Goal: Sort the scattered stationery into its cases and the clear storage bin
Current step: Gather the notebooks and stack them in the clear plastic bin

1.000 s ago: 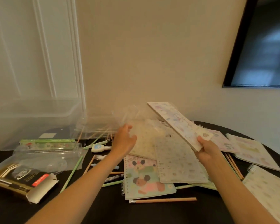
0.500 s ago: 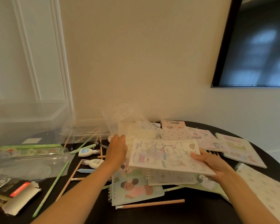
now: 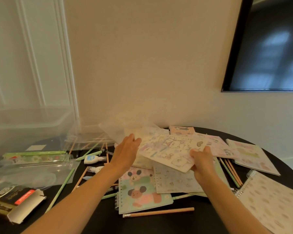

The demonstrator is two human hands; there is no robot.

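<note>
Notebook point(image 3: 171, 152), raised on edge a second ago, now lies nearly flat over the pile mid-table; right hand point(image 3: 202, 162) grips its near corner, left hand point(image 3: 125, 152) touches the clear sleeve point(image 3: 123, 128), fingers relaxed.

We see a dark round table point(image 3: 201, 222). On it, left of the bear notebook point(image 3: 142, 191), lie green pencils point(image 3: 61, 190), correction tapes point(image 3: 91, 158), an open carton point(image 3: 15, 205) and a clear bin point(image 3: 29, 127); right of it, more notebooks point(image 3: 274, 205); just before it, a tan pencil point(image 3: 159, 212).

Clear glossy plastic bin point(image 3: 29, 125), matt paper notebooks point(image 3: 143, 191), wooden pencil point(image 3: 159, 212), dark table point(image 3: 108, 222)
</note>
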